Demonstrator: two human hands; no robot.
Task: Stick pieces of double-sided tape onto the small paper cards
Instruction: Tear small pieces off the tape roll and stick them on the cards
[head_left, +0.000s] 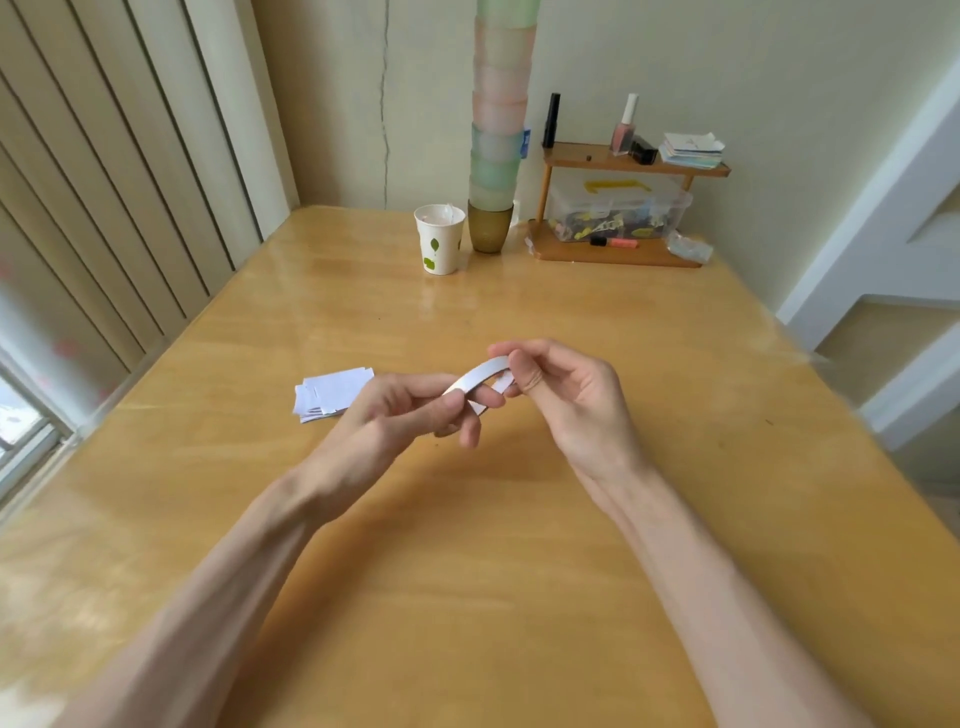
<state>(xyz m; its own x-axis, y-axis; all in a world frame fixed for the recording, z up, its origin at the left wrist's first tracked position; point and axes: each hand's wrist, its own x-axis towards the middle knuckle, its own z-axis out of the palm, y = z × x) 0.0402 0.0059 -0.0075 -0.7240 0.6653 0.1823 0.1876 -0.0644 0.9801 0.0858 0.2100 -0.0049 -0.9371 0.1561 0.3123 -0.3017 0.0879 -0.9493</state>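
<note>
Hands meet above the counter (519, 545): left hand (400, 410) and right hand (566, 395) each pinch an end of a curved white tape strip (478, 376). Small paper cards (332, 394) lie stacked just left.

Place: a room in somebody's home, mine by the look of it, not a shop or a lab.
Table: I sit at a glossy wooden table (467, 571) that stands in a corner of cream walls (779, 104).
Left edge: long vertical blinds (104, 182) hang over a window (26, 415).
Far edge: a leaf-printed paper cup (439, 239) stands beside a tall tower of pastel plastic cups (498, 104).
Far right corner: a small wooden shelf (613, 254) carries a nail polish bottle (623, 127), a stack of notes (691, 150) and, below them, a clear box (618, 208) of odds and ends.
Wall: a long crack (385, 104) runs down the plaster.
Near the left edge: paper cards (332, 395) in a loose pile.
</note>
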